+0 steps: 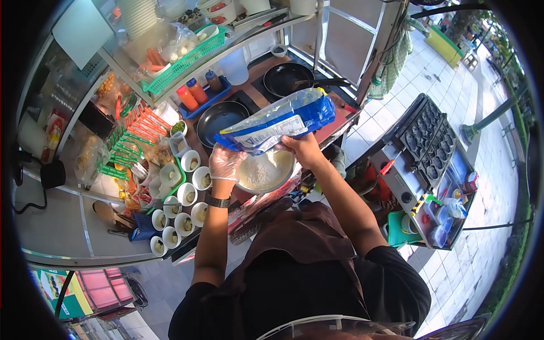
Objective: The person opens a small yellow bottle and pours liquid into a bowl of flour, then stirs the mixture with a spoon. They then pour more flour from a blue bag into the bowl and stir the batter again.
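A blue and clear plastic bag [277, 126] is held nearly level between both hands, above a bowl of white powder [259, 171]. My left hand [225, 163], in a clear plastic glove with a dark watch at the wrist, grips the bag's left end from below. My bare right hand [303, 148] is closed on the bag's lower edge, right of its middle. Part of the bowl is hidden behind the bag and hands. Behind the bag sits a black frying pan [218, 122].
A second pan [286, 78] stands farther back, beside sauce bottles in a blue tray [212, 97]. Several white cups [186, 194] stand left of the bowl. On the right is a cart with a dark moulded griddle [428, 139]. A green basket [184, 62] sits on the upper shelf.
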The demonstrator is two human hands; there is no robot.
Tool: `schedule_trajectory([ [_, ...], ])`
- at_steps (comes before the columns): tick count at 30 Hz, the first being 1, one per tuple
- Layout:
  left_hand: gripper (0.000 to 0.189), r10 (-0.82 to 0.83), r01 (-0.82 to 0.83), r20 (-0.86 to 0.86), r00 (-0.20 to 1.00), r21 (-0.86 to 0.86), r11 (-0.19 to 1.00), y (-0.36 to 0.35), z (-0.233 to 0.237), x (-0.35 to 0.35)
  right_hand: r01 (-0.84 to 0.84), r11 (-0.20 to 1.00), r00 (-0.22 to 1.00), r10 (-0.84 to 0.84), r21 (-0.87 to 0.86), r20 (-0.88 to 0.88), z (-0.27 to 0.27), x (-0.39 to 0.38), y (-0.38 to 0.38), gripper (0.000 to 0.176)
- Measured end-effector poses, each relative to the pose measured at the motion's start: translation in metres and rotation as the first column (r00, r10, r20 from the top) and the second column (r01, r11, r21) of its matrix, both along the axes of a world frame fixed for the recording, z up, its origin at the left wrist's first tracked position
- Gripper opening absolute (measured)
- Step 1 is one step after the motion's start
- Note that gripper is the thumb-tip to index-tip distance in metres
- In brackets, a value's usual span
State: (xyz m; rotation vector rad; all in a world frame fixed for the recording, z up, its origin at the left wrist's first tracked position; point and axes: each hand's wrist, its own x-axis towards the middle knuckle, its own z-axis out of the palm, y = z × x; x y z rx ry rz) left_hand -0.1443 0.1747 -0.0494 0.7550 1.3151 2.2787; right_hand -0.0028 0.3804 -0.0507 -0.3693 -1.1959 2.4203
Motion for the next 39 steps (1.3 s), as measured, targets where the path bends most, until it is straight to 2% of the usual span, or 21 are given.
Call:
schedule_trajectory([
  [7,0.064,-0.010,0.009,0.027,1.000,0.038,0.999,0.001,-0.003,0.001,-0.013,1.000,1.000,0.013,0.011,0.024,0.008,-0.003,-0.004,0.041],
  [9,0.065,0.014,-0.016,0.037,0.999,0.044,0.999,-0.001,-0.007,-0.001,-0.042,0.995,0.998,0.038,0.092,0.046,0.012,-0.005,-0.004,0.041],
  [11,0.066,0.068,-0.067,-0.015,0.998,0.030,0.997,-0.006,-0.010,-0.003,0.063,0.923,0.991,-0.104,0.380,0.089,0.013,-0.006,0.005,0.046],
  [13,0.066,0.122,-0.121,-0.014,0.992,0.023,0.992,-0.014,-0.017,-0.006,0.068,0.940,0.993,-0.098,0.334,0.072,0.018,-0.004,0.028,0.046],
  [15,0.064,0.182,-0.183,-0.016,0.983,-0.109,0.977,-0.021,-0.024,-0.008,0.063,0.959,0.994,-0.036,0.277,-0.101,0.088,0.007,0.041,0.043],
  [16,0.063,0.193,-0.191,0.015,0.981,-0.088,0.978,-0.022,-0.024,-0.006,0.047,0.936,0.998,-0.062,0.349,0.033,0.096,0.008,0.051,0.037],
  [17,0.063,0.205,-0.203,0.012,0.979,-0.076,0.976,-0.023,-0.025,-0.004,0.042,0.869,0.997,-0.065,0.493,0.029,0.100,0.007,0.060,0.029],
  [19,0.061,0.200,-0.196,0.023,0.980,-0.113,0.974,-0.025,-0.018,0.004,0.073,0.753,0.997,-0.038,0.654,-0.068,0.118,0.000,0.065,0.024],
  [20,0.059,0.202,-0.202,-0.007,0.979,-0.130,0.971,-0.025,-0.015,0.007,0.046,0.567,0.999,-0.040,0.823,-0.028,0.131,0.001,0.070,0.024],
  [21,0.056,0.206,-0.203,0.017,0.978,-0.092,0.975,-0.024,-0.019,0.007,-0.006,0.443,0.999,-0.033,0.897,0.023,0.147,0.000,0.070,0.030],
  [23,0.055,0.219,-0.216,0.020,0.975,-0.102,0.971,-0.024,-0.017,0.011,0.107,0.159,0.993,0.036,0.981,-0.114,0.189,0.000,0.052,0.036],
  [27,0.054,0.222,-0.220,-0.001,0.975,-0.127,0.967,-0.021,-0.030,0.006,0.096,0.141,0.983,0.144,0.985,-0.116,0.215,-0.014,0.038,0.035],
  [29,0.053,0.231,-0.232,-0.023,0.973,-0.115,0.966,-0.021,-0.030,0.007,0.033,0.075,0.994,0.100,0.997,-0.040,0.223,-0.020,0.032,0.028],
  [31,0.053,0.269,-0.272,-0.040,0.962,-0.126,0.954,-0.022,-0.029,0.010,0.045,0.071,0.994,0.093,0.996,-0.051,0.223,-0.028,0.030,0.022],
  [33,0.052,0.305,-0.310,-0.057,0.951,-0.137,0.941,-0.022,-0.029,0.011,0.089,0.080,0.996,-0.010,0.993,-0.088,0.224,-0.033,0.029,0.016],
  [34,0.055,0.294,-0.300,-0.062,0.954,-0.131,0.945,-0.023,-0.030,0.011,0.087,0.078,0.996,-0.004,0.993,-0.087,0.226,-0.034,0.027,0.016],
  [36,0.059,0.292,-0.298,-0.065,0.954,-0.122,0.947,-0.026,-0.036,0.007,0.256,0.001,0.964,-0.071,0.967,-0.255,0.231,-0.037,0.021,0.010],
  [38,0.059,0.201,-0.207,-0.050,0.978,-0.280,0.938,-0.032,-0.046,-0.001,0.309,-0.028,0.948,-0.074,0.951,-0.311,0.231,-0.041,0.018,0.009],
  [39,0.059,0.209,-0.213,-0.045,0.977,-0.280,0.936,-0.033,-0.042,-0.001,0.360,-0.057,0.928,-0.084,0.931,-0.363,0.230,-0.043,0.016,0.009],
])
